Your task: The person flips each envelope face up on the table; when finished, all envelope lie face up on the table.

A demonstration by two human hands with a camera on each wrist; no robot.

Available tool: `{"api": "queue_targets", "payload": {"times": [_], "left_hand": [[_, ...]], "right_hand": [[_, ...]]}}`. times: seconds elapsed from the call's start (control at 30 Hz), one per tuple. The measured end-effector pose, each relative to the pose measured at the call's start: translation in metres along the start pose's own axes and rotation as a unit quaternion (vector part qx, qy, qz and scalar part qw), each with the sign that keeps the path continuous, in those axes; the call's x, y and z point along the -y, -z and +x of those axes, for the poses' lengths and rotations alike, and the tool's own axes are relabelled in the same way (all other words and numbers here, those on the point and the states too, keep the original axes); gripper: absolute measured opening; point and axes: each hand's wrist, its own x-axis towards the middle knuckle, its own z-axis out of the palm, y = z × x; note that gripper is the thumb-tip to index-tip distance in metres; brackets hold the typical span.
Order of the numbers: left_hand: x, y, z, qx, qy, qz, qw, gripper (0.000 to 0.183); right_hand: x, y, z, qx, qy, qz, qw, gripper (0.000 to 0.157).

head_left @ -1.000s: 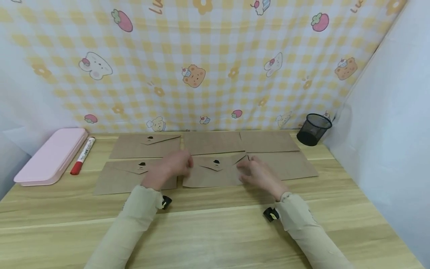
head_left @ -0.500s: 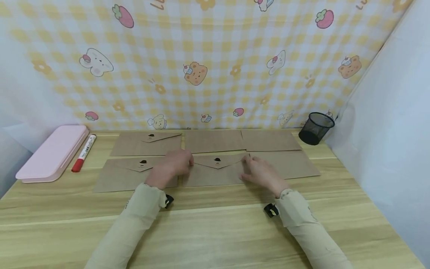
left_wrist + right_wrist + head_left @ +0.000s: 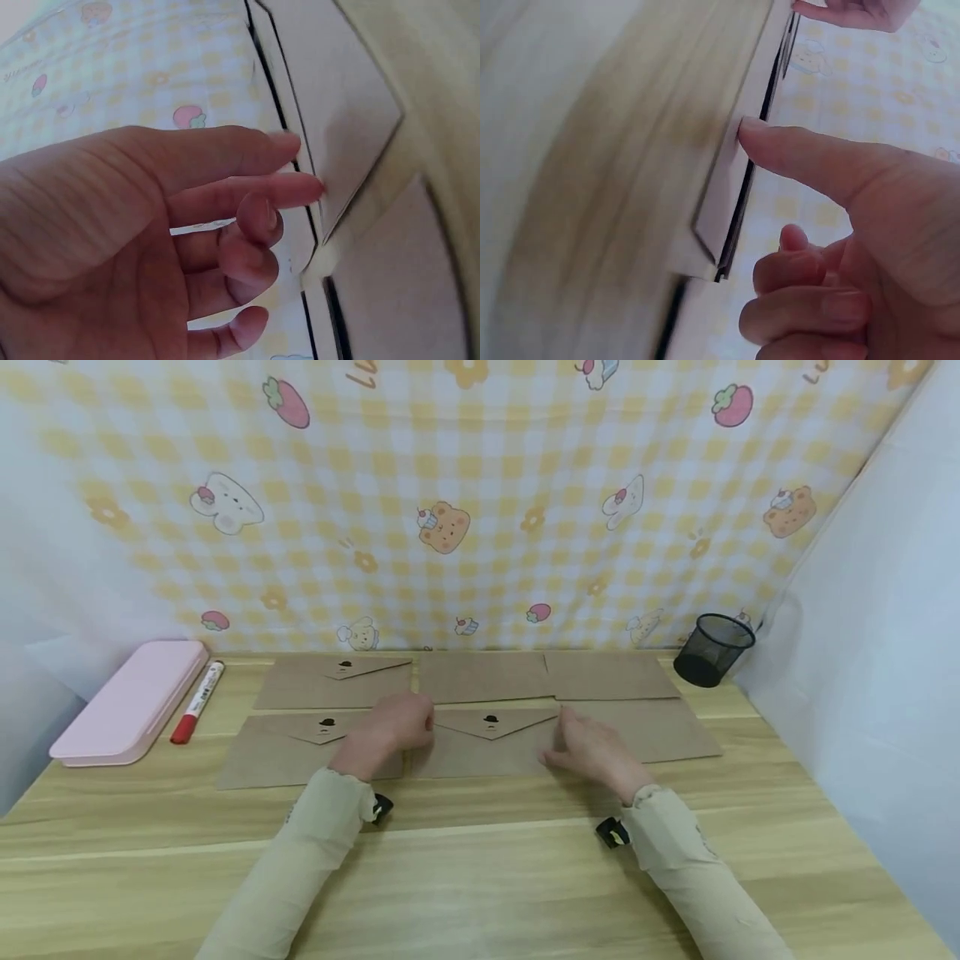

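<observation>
A brown paper envelope (image 3: 480,760) lies flat at the front middle, its pointed flap (image 3: 517,722) folded down with a small black hat print. My left hand (image 3: 386,735) is at its left end; in the left wrist view the index fingertip (image 3: 307,187) touches the paper, thumb alongside, other fingers loosely bent. At the envelope's right end is my right hand (image 3: 596,750), close to the flap's corner. In the right wrist view its thumb (image 3: 802,150) rests on the envelope (image 3: 724,195), with the other fingers bent away from it.
More brown envelopes lie in two rows: front left (image 3: 262,752), front right (image 3: 637,731), and back row (image 3: 480,677). A pink case (image 3: 127,702) and red-capped marker (image 3: 198,702) lie at left. A black mesh cup (image 3: 712,650) leans at the back right.
The front middle envelope's flap, uneven and raised at its right side a second ago, now lies flat in an even V. My right hand's fingers have shifted slightly towards the flap's right corner.
</observation>
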Motion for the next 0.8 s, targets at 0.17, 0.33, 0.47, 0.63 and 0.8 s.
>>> {"api": "queue_targets", "payload": {"times": [0.17,0.33,0.47,0.63,0.8], "left_hand": [[0.009,0.005,0.001,-0.010,0.000,-0.030,0.9995,0.002],[0.019,0.011,0.018,-0.012,-0.009,-0.073,0.9972,0.028],[0.028,0.015,0.053,0.008,-0.045,-0.097,0.9942,0.055],[0.032,0.015,0.086,0.018,-0.076,-0.057,0.9953,0.070],[0.034,0.017,0.096,0.046,-0.059,-0.059,0.9955,0.065]], "right_hand": [[-0.004,0.009,0.001,-0.025,0.034,0.035,0.999,0.026],[-0.009,0.020,0.022,-0.044,0.113,0.029,0.992,0.017],[-0.009,0.035,0.056,0.007,0.165,0.048,0.985,0.033],[0.003,0.044,0.103,0.056,0.171,0.031,0.983,0.057],[0.011,0.043,0.133,0.083,0.118,0.008,0.989,0.067]]}}
